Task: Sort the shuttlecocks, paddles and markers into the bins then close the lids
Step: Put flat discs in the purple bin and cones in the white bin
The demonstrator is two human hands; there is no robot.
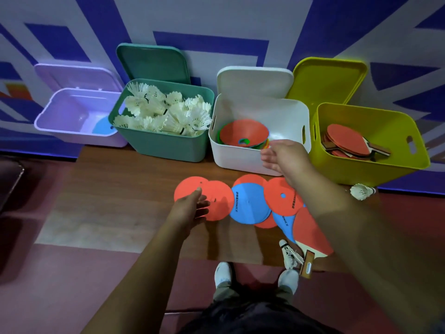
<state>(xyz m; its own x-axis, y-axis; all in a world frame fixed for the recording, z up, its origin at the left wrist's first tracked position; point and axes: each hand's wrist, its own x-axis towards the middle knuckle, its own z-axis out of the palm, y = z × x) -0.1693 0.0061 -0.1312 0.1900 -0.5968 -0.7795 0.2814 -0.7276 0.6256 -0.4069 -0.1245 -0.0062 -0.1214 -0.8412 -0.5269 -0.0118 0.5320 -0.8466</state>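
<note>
Four open bins stand against the wall. The green bin (168,145) is full of white shuttlecocks. In the white bin (240,160) lie stacked cone markers, an orange one on top. Red paddles lie in the yellow bin (361,167). Flat orange and blue disc markers (250,201) overlap on the floor. My left hand (192,208) hovers over the leftmost orange disc (190,186) with fingers relaxed, holding nothing. My right hand (281,156) is open above the white bin's front rim. A red paddle (310,232) and a shuttlecock (290,255) lie near my feet.
A lilac bin (60,131) at the far left holds one blue disc. Each bin's lid leans upright against the wall behind it. Another shuttlecock (362,191) lies on the floor in front of the yellow bin. My shoes (224,273) stand below the discs.
</note>
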